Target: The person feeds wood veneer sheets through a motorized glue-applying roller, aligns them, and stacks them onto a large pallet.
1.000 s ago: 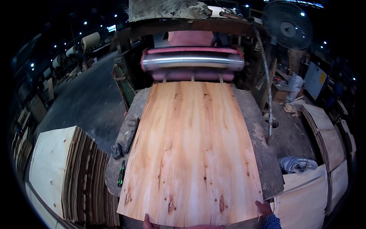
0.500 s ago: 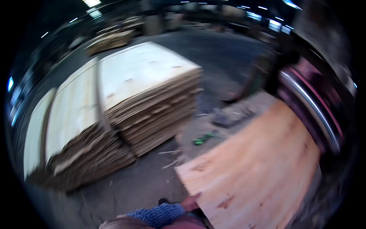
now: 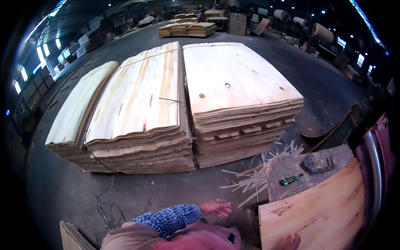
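Standing across the middle of the view, three large stacks of pale veneer: left stack [image 3: 79, 110], middle stack [image 3: 135, 96], right stack [image 3: 233, 79], the last with a few dark knots on its top face. A second ago the view faces the rollers squarely; now it is turned to the left and these stacks fill its centre.

Worktop [image 3: 277, 173], rough and grey, at lower right, partly covered.

Veneer sheet [image 3: 329, 204], one, reddish-tan with knots, lying flat on the worktop at lower right, one end near the roller. Central in the earliest frame, it is now cut off by the lower edge of the view.

Roller [image 3: 377, 162], shiny metal, now at the right rim.

Left hand [image 3: 216, 207], in a blue checked sleeve [image 3: 168, 218]: half a second ago at the sheet's corner, now off it and beside it in the air. Fingers loosely extended, thumb apart, palm unoccupied.

Right hand [image 3: 293, 242], partly in view at the lower edge, blurred, over the sheet; whether it is pinching the sheet or merely resting there cannot be told.

Wood strips [image 3: 254, 177], thin, scattered on the floor beside the worktop.

Dark lump [image 3: 314, 164], on the worktop.

Cutter [image 3: 291, 179], green and black, lying near the lump.
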A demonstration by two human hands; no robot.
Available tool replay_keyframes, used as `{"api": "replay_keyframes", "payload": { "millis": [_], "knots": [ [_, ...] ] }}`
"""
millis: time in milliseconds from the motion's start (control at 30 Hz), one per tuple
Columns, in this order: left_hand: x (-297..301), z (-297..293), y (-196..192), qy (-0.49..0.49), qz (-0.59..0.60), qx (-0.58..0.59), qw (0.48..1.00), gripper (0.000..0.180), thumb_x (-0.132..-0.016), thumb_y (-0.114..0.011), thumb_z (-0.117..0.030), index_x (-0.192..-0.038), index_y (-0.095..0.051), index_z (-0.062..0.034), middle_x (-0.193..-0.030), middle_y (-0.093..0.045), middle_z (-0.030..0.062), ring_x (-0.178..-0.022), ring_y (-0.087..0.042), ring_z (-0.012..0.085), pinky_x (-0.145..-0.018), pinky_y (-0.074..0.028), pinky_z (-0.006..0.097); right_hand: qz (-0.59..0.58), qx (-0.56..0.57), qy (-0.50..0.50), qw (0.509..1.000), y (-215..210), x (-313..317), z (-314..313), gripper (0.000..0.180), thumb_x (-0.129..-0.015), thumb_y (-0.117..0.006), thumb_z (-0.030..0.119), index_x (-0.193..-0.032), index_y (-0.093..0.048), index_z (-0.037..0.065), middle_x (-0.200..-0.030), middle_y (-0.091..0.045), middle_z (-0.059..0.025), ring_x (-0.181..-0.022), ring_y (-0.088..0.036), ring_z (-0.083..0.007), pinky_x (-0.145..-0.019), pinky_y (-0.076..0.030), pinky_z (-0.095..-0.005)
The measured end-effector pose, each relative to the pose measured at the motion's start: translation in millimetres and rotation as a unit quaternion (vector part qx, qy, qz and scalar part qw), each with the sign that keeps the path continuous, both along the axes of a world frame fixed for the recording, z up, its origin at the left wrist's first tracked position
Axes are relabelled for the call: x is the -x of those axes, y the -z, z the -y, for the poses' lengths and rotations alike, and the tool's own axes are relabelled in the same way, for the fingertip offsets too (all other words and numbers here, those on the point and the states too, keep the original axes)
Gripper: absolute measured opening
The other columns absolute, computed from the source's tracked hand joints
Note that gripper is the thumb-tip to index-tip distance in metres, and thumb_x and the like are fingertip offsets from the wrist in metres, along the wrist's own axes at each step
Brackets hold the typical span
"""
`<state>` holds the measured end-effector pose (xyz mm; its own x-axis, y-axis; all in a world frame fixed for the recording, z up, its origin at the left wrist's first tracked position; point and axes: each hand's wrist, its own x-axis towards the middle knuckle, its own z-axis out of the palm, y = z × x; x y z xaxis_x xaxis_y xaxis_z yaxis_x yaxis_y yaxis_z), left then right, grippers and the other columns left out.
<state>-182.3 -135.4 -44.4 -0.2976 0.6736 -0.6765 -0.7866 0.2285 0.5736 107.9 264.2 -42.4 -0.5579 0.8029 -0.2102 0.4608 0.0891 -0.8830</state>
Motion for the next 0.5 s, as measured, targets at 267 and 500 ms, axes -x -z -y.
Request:
{"api": "replay_keyframes", "payload": {
  "millis": [267,500],
  "knots": [
    [51.6,96.2,-34.9,-0.193,-0.003,0.011,0.981,0.046,-0.097,-0.052,-0.034,-0.13,-0.05,-0.0016,-0.123,-0.061,0.011,-0.104,-0.062,0.0199,-0.086,-0.051,0.032,-0.11,-0.291,-0.404,0.86,-88.9,387.9,187.6,0.046,-0.075,-0.073,0.016,-0.117,-0.058,0.002,-0.12,-0.058,-0.0175,-0.111,-0.055,-0.0351,-0.095,-0.044,-0.0428],
    [53.2,176.2,-90.1,-0.514,-0.02,0.019,0.858,0.044,-0.099,-0.047,-0.025,-0.131,-0.043,0.0047,-0.125,-0.058,0.0201,-0.108,-0.061,0.0345,-0.094,-0.05,0.043,-0.146,-0.436,-0.487,0.742,-111.2,604.5,214.1,0.068,-0.067,-0.08,0.029,-0.127,-0.054,0.01,-0.136,-0.046,-0.0125,-0.13,-0.039,-0.0342,-0.106,-0.032,-0.0488]
  ]
}}
